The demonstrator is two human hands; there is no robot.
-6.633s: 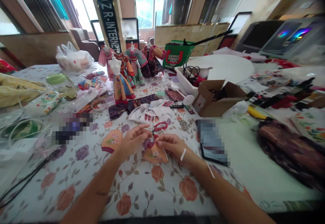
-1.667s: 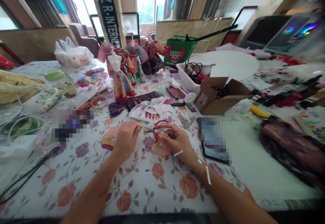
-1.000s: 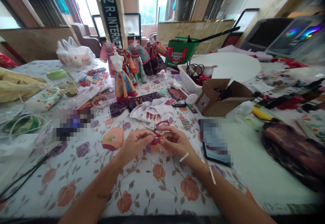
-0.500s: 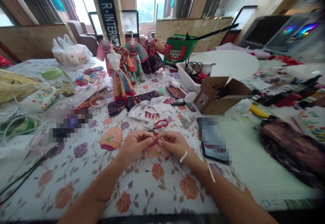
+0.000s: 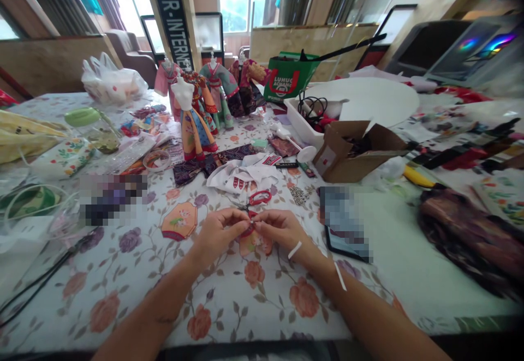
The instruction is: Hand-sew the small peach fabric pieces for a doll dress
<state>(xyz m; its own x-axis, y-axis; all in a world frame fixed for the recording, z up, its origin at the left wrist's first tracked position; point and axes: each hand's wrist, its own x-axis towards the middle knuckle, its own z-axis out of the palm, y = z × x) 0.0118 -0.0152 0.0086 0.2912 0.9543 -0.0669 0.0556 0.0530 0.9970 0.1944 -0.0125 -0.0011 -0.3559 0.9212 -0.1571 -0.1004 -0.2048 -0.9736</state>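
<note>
My left hand (image 5: 216,235) and my right hand (image 5: 285,232) meet above the middle of the table, thumbs and forefingers pinched close together. Between them they grip the red-edged top of a small orange fabric piece (image 5: 250,245), which hangs below the fingertips. A tiny pale bit shows at the pinch, too small to name. Just beyond my fingers lie scissors (image 5: 260,197) with red handles. To the left, a flat orange fabric panel (image 5: 179,221) with a dark red border rests on the floral cloth. White strips (image 5: 295,250) stick to my right wrist and forearm.
Small mannequins in colourful dresses (image 5: 192,126) stand at the back. A crumpled white bag (image 5: 241,175) lies behind the scissors, with small metallic pieces (image 5: 301,194) to its right. A phone (image 5: 346,230) and an open cardboard box (image 5: 347,156) occupy the right side.
Both hands stay pinched together in nearly the same place. The orange fabric beneath them has shifted slightly and more of it shows. The whole view has moved a little.
</note>
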